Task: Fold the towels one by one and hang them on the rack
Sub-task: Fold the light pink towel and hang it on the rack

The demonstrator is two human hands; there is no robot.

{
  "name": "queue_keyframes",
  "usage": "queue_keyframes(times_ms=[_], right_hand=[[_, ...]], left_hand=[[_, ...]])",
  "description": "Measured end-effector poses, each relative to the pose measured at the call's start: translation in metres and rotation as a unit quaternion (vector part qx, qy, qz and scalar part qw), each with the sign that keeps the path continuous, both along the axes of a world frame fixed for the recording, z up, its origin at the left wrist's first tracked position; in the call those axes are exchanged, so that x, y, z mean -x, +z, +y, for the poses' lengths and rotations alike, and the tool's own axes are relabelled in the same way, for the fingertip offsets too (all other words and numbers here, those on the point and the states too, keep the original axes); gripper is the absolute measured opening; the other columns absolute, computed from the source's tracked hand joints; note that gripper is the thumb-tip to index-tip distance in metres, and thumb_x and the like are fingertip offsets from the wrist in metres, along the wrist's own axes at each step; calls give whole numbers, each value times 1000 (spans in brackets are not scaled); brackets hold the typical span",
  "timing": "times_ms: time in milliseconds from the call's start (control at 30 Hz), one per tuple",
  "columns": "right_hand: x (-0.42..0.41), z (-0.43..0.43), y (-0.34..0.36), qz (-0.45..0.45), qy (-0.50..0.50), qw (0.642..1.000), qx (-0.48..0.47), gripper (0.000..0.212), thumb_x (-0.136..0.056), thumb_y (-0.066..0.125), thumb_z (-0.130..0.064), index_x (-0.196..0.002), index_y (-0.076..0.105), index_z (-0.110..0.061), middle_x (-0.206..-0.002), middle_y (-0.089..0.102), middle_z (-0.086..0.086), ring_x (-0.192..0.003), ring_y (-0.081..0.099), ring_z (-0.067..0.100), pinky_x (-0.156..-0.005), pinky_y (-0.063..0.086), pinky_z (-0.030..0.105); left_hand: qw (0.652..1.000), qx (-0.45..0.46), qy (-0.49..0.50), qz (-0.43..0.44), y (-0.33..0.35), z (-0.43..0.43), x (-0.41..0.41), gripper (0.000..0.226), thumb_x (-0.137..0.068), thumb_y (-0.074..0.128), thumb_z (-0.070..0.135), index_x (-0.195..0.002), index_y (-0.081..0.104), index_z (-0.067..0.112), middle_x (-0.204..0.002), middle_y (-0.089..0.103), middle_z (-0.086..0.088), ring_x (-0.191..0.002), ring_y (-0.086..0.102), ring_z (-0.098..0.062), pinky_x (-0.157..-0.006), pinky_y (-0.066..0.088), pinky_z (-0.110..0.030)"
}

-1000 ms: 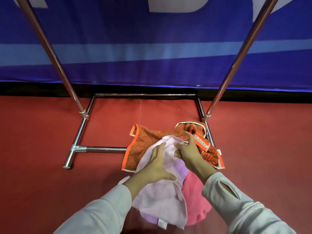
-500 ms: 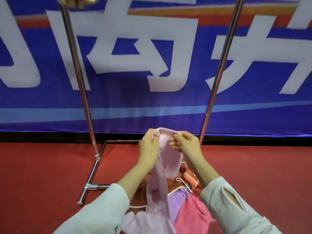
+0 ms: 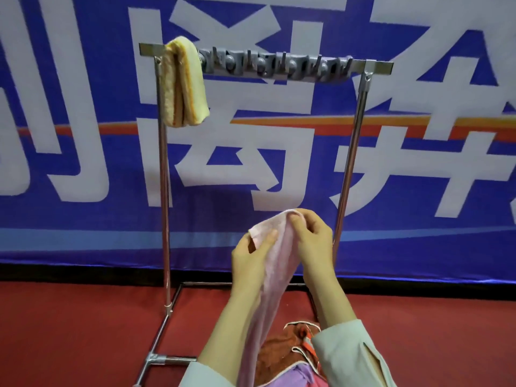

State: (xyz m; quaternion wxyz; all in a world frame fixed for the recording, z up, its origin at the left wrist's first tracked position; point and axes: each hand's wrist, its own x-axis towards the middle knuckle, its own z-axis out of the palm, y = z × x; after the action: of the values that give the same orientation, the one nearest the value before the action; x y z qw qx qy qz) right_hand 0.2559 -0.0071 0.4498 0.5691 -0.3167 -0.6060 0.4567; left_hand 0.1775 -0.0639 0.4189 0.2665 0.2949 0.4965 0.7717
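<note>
- Blue banner (image 3: 83, 224) with big white characters fills the wall, and the red floor (image 3: 83, 331) runs beneath it.
- Head view: the rack (image 3: 349, 163) stands on the floor against the banner. A folded yellow towel (image 3: 184, 82) is draped over the left end of its top bar.
- The pink towel (image 3: 279, 255) is held up before the rack's lower half. The left hand (image 3: 251, 263) has its fingers pinching the top edge. The right hand (image 3: 314, 241) has its fingers curled on the corner just beside, and the cloth hangs down between the forearms.
- An orange towel (image 3: 279, 350) and a purple towel (image 3: 290, 377) lie heaped on the floor at the rack's base.
- I judge this the start of folding the second towel. Next I would spread the hands along the edge, double the cloth, then lift it over the bar right of the yellow towel.
</note>
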Motion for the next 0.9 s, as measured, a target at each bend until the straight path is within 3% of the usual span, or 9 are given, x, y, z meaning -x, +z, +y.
queue_keyframes(times_ms=[100,200,300,367,433,567,667,767,900], right_hand=[[-4,0,-7,9,-22,999,29,16,-95,55,-18,-86,67,-25,-85,67,-11,-81,58,2,-67,45,21],[-7,2,-21,-16,-13,997,73,13,-95,52,-16,-92,64,-17,-88,64,-5,-82,56,9,-67,45,22],[-8,-1,-31,-73,46,992,96,10,-91,51,-9,-96,59,-13,-86,59,-3,-74,52,10,-61,43,19],[-11,-2,-37,-97,107,986,83,19,-84,55,-8,-100,60,-16,-92,61,1,-81,58,14,-69,47,22],[-15,-5,-40,-111,180,976,52,29,-78,56,-17,-105,66,-21,-97,65,8,-93,64,17,-81,52,29],[-20,-8,-41,-102,211,972,28,17,-95,57,-18,-103,72,-16,-106,72,2,-106,64,10,-94,48,25],[-23,-4,-43,-110,187,976,19,22,-96,57,-27,-92,70,-9,-92,71,7,-88,61,12,-82,46,28],[-22,3,-47,-54,125,990,32,22,-97,55,-24,-80,65,-13,-76,60,-1,-77,51,10,-72,41,29],[-19,9,-43,52,73,992,88,25,-101,46,-24,-82,58,-15,-76,56,4,-71,51,13,-64,43,29]], left_hand=[[999,24,15,28,-6,-4,10,11,-85,71,19,-76,65,14,-72,64,2,-75,57,-16,-71,48,-30],[999,8,38,-23,-5,-8,18,2,-84,71,11,-86,70,12,-83,72,-3,-80,65,-15,-80,53,-31],[999,11,46,-11,-10,-6,22,2,-82,72,12,-82,72,13,-79,73,-1,-76,66,-13,-77,53,-29],[998,33,36,27,-10,-6,23,6,-81,74,14,-76,72,16,-73,72,4,-73,64,-9,-73,51,-25],[997,44,-8,60,-8,-5,23,6,-79,75,18,-74,74,15,-75,73,-1,-73,65,-12,-75,52,-30],[992,45,-57,105,-5,-8,21,18,-78,77,30,-77,76,12,-80,74,-6,-74,64,-8,-75,51,-24],[994,50,-31,94,-9,-6,24,15,-78,78,24,-86,73,13,-82,73,-5,-75,65,-8,-74,50,-21],[994,74,-58,47,-18,0,27,26,-80,76,18,-102,63,12,-84,71,-4,-77,65,-13,-76,50,-27],[975,132,-149,105,-31,1,28,25,-86,69,26,-92,69,2,-82,67,-2,-78,58,-9,-74,46,-21]])
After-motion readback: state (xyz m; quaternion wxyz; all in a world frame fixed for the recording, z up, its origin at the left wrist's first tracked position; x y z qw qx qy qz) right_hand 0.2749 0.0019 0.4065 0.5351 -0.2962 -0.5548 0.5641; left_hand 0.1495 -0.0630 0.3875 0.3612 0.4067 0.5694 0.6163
